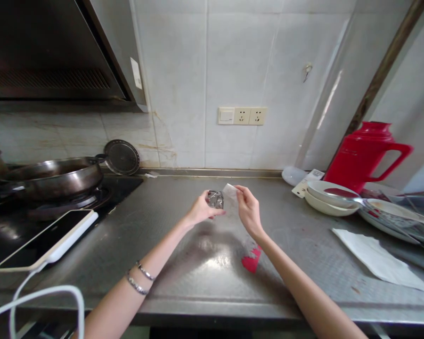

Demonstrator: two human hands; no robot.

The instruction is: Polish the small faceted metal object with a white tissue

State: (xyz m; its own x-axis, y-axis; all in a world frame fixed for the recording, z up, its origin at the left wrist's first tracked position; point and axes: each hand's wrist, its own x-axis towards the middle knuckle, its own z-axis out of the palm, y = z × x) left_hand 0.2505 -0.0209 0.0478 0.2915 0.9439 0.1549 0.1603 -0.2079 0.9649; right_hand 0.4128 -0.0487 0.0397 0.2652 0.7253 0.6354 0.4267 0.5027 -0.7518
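Note:
My left hand (199,210) is closed around a small, squarish grey object (216,200) with a shiny, patterned face. What kind of thing it is I cannot make out. A thin white piece, like paper or film (229,190), is pinched in the fingers of my right hand (249,209). Its lower left edge comes close to the grey object; whether the two are joined I cannot tell. Below my right wrist, a torn red scrap (250,262) lies on the metal countertop (183,273). Both hands are held above the middle of the counter.
On the left, a steel pan (61,176) sits on the black stove, with a phone (45,240) and white cable in front. To the right stand a red thermos (360,155), stacked bowls (330,202) and plates. A white paper towel (378,259) lies nearer me.

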